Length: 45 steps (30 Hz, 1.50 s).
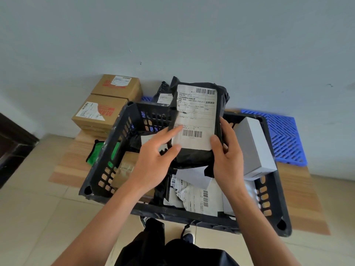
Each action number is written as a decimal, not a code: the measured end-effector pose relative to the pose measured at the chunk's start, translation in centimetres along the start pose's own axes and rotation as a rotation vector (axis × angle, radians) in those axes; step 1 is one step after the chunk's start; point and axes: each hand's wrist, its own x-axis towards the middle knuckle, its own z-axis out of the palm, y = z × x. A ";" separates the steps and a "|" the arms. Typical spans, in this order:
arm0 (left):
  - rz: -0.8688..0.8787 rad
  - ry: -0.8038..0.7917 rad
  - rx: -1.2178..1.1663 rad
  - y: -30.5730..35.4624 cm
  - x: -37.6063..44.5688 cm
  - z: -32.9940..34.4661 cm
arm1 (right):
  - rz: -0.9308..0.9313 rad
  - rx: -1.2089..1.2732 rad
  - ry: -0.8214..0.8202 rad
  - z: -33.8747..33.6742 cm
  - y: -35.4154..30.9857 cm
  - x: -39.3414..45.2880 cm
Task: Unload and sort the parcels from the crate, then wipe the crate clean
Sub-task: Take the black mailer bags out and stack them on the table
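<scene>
Crate [107, 156] crowded — white box [253, 144] blocks its right side.

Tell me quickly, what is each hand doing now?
Left hand: open, straight fingers touching the label of the black parcel.
Right hand: grips the black parcel by its right edge.
</scene>
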 end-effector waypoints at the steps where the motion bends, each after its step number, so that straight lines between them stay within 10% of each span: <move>1: -0.007 -0.004 -0.001 0.0 0.1 0.1 | -0.001 -0.017 -0.004 0.0 0.1 0.0; 24: 0.105 -0.168 0.072 0.6 14.9 -2.6 | -0.140 -0.489 -0.088 0.4 -3.1 11.8; 45: 0.016 -0.454 0.360 -6.6 36.2 -3.6 | 0.119 -1.005 -0.450 3.8 1.1 32.1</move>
